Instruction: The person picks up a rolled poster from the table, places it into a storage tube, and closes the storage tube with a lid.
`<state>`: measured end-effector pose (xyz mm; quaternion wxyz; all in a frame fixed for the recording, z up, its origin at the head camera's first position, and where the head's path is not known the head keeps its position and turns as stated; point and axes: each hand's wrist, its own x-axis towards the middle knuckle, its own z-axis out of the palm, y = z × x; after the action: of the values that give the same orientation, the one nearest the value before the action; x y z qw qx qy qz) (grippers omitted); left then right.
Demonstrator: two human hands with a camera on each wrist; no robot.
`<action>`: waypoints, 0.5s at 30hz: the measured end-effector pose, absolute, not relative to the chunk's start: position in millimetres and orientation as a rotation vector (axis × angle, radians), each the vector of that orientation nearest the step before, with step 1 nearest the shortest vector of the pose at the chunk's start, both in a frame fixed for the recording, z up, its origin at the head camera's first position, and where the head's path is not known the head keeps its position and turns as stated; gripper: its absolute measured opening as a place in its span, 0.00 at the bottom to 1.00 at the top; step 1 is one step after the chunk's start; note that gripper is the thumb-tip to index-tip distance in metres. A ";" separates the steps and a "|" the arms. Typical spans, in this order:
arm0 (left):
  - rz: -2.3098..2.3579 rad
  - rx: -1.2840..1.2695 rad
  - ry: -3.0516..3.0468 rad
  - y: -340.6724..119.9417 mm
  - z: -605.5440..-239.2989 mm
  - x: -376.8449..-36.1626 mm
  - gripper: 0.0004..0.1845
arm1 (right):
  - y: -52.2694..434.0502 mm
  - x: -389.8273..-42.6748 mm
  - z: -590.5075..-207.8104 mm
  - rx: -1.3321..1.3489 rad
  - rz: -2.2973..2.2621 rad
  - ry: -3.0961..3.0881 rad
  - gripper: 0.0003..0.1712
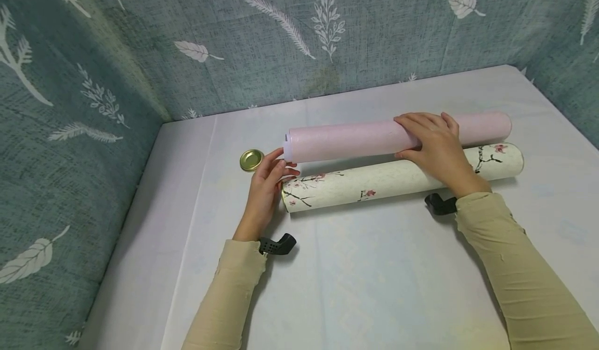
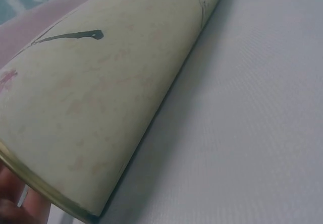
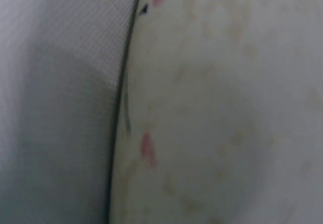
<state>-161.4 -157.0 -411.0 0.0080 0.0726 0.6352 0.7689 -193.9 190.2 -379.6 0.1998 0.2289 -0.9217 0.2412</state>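
A pink paper roll (image 1: pixel 346 141), with a white inner layer showing at its left end, lies behind a cream cardboard tube (image 1: pixel 327 186) printed with blossom branches. My right hand (image 1: pixel 435 147) grips the pink roll right of its middle, its wrist passing above the tube. At the left ends of both, my left hand (image 1: pixel 268 189) has its fingers loosely extended near the roll's end and the tube's rim. In the left wrist view, some fingers (image 2: pixel 20 199) show beside the tube's gold rim. The right wrist view holds only the tube's surface (image 3: pixel 212 108) and cloth.
A round gold lid (image 1: pixel 251 160) lies behind the left hand, left of the roll. Pale cloth (image 1: pixel 355 277) covers the table. Teal leaf-patterned fabric (image 1: pixel 281 38) hangs along the back and sides.
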 end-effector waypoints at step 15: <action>2.366 0.291 1.984 -154.4 -411.3 -160.4 0.21 | 190.4 -193.7 -379.2 0.640 0.664 -2.586 0.39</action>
<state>-160.4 -154.4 -411.3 0.0200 0.0939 0.6396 0.7627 -193.7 190.4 -379.2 0.1969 0.2284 -0.9235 0.2372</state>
